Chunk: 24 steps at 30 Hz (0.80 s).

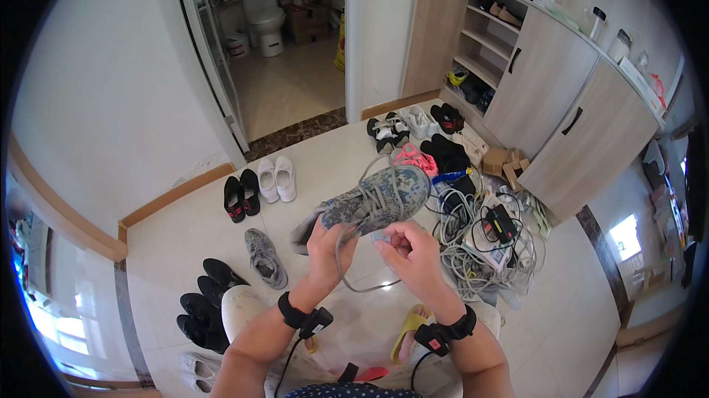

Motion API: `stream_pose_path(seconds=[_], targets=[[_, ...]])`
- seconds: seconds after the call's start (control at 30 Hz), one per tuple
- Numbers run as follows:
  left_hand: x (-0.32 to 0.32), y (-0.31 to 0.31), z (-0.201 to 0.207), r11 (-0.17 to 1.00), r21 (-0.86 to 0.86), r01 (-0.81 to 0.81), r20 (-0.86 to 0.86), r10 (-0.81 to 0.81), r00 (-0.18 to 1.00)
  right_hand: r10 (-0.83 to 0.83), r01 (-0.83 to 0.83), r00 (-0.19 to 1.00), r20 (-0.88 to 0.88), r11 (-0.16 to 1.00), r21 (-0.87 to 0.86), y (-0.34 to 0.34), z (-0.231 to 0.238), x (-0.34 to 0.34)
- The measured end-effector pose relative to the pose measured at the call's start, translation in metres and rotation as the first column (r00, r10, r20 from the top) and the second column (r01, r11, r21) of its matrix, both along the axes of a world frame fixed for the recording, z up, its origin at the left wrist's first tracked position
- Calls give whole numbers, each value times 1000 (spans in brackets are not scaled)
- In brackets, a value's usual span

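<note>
So I'm standing here watching, and there's a camo shoe (pixel 408 190) up off the floor, right at the fingers, toe pointing away to the right. The left hand (pixel 330 254) has its fingers closed on the near side of the shoe, toward the heel. Right hand (pixel 415 250) is just beside it, fingers bunched up narrow by the shoe's near edge; can't tell what, if anything, they're pinching. A grey lace (pixel 344 274) droops in a loop below the fingers, between the two hands.

Left of the left fingers, a similar grey shoe (pixel 266 258) sits on the floor, and some black shoes (pixel 201 318) are further out that way. Beyond the fingers to the left there's a white pair (pixel 277 179). Off to the right of the right fingers it's a big tangle of cables (pixel 473 272), and well past that, a shoe cabinet (pixel 543 77) with one door swung open.
</note>
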<state>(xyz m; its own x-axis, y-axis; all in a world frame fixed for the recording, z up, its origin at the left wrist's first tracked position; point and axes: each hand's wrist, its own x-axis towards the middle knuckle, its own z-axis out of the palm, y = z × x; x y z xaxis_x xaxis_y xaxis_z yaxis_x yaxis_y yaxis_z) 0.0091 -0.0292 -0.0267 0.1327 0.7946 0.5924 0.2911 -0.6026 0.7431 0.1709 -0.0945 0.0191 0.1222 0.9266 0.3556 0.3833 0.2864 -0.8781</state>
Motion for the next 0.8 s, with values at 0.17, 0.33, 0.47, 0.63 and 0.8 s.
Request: stream_pose_path(seconds=[0.17,0.33,0.47,0.63,0.8], targets=[[-1,-7,13,961,262,91,-187,-42,981,-114,50,956,270,972,231,2,10,-11],[-4,-5,6,901,383,201,-276,-96,956,-142,33,898,417,966,258,6,0,-7],[0,-11,6,910,321,263,-259,-183,948,-206,169,960,191,967,192,11,-2,-10],[4,-17,-3,956,166,241,-206,-205,957,-170,143,978,122,969,204,16,-7,-5],[0,-13,2,964,232,132,-103,-110,989,-88,33,983,158,946,322,13,18,11]])
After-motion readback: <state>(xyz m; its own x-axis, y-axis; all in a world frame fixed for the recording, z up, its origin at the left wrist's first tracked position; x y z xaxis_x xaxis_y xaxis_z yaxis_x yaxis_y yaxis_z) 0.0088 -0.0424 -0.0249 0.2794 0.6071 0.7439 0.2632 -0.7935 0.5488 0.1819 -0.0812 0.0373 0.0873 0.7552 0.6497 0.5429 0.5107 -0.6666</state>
